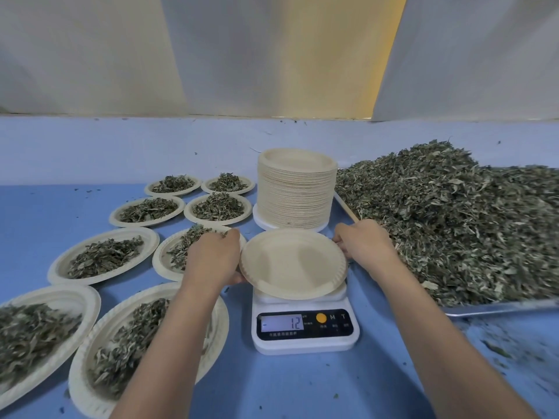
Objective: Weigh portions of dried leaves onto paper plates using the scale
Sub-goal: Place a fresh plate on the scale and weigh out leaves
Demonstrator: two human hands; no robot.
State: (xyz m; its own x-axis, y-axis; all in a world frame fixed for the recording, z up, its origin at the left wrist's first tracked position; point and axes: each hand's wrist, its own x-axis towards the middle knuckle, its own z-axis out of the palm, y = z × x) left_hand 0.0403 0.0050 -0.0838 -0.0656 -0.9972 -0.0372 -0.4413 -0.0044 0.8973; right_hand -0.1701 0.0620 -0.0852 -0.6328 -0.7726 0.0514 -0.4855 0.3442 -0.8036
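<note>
Head view gives me the empty round beige paper plate [293, 263] directly ahead, between the two hands, over the platform of the small white digital kitchen scale [305, 328]. The plate is round, so it has no long axis. What matters is its seating: it seems a little off-centre to the left, because the white platform edge shows under its near right side. I cannot tell if it rests fully.

The left hand [216, 258] grips the left rim with curled fingers, and the right hand [363, 241] pinches the right rim. Both are equally near to the plate. The display reads 12 with a minus sign before it.

The big grey-green heap of dried leaves [453, 222] on the flat metal tray [499, 306] lies just beside the right hand, so I judge this hand the nearer one for taking leaves, once the plate is centred and released. Filled paper plates [102, 257] lie on the blue bench [302, 385] at the left.
</note>
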